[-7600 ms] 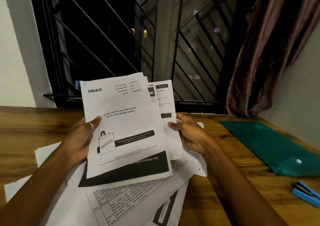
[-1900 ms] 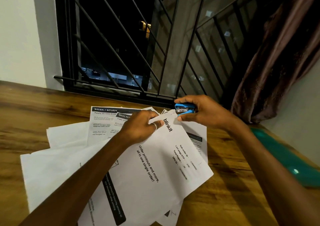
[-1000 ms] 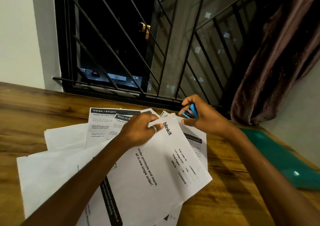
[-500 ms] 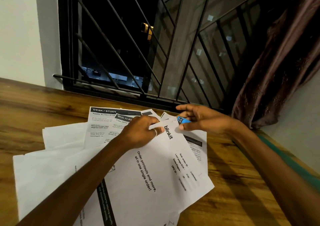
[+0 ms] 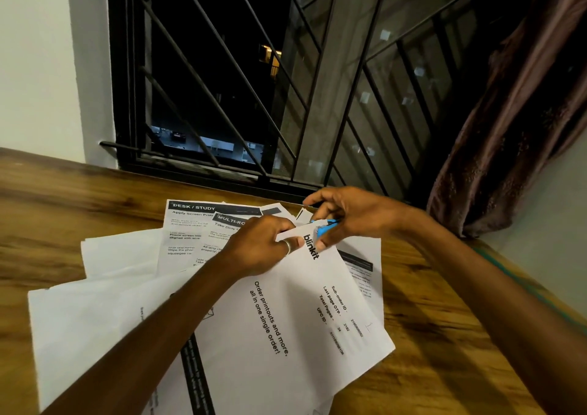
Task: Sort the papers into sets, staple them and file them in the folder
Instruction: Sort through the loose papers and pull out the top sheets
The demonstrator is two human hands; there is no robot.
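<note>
Papers (image 5: 120, 256) lie fanned on the table (image 5: 63, 198), left of and under the left hand (image 5: 263, 246). That hand, fingers curled, pinches the top corner of the set (image 5: 286, 319) headed "blinkit". Just right of it, the right hand (image 5: 359, 214) grips the blue stapler (image 5: 324, 229) at that same corner. Well right of that hand, a thin green edge of the folder (image 5: 508, 275) shows.

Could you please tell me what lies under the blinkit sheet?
More printed sheets fan out beneath the blinkit sheet, on the table; the parts it covers, and their number, cannot be seen.
</note>
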